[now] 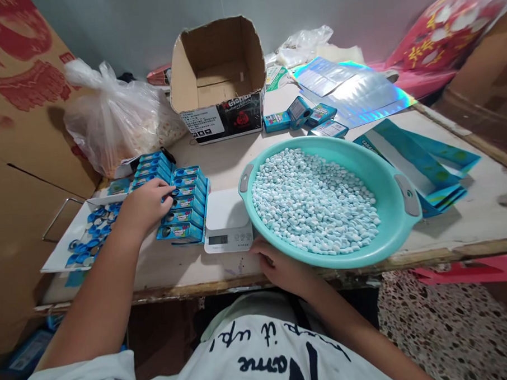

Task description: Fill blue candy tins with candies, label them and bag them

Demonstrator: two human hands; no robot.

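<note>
My left hand (151, 203) reaches to a row of small blue caramel candy boxes (181, 216) standing side by side. Its thumb and forefinger are closed on one box near the middle of the row. My right hand (280, 267) rests at the table's front edge with curled fingers, by the corner of a white digital scale (227, 211); whether they hold anything is hidden. The scale's display reads about zero. Right of it sits a turquoise basin (400, 223) with many pale blue and white candies (313, 204).
Left, a white tray (58, 252) holds blue and white caps. Behind are a tied plastic bag (119, 114), an open cardboard box (221, 121) and several loose candy boxes (298, 112). Shiny silver sheets (354, 90) and a folded blue carton (420, 160) lie right.
</note>
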